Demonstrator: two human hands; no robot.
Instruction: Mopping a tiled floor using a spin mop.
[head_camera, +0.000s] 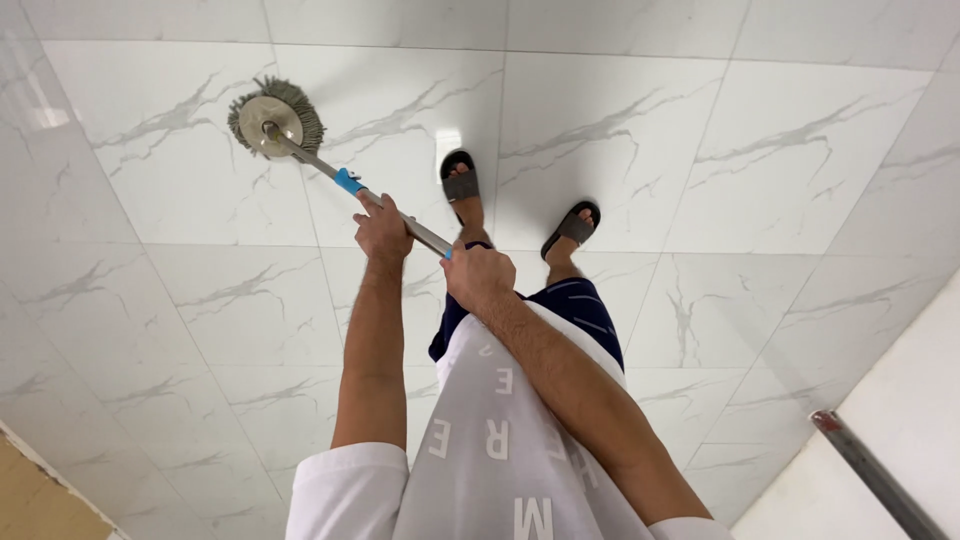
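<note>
A mop with a round grey fringed head (275, 117) rests on the white marble-patterned floor tiles (700, 150) at the upper left. Its metal handle (325, 168), with a blue collar (348, 181), slants down toward me. My left hand (381, 229) grips the handle further down the shaft, closer to the mop head. Just behind it, my right hand (479, 277) holds the handle's upper end. My feet in dark sandals (460, 183) stand on the tiles beyond my hands.
A white wall or panel with a metal rod (875, 475) leaning along it fills the lower right corner. A tan surface (35, 505) shows at the lower left edge.
</note>
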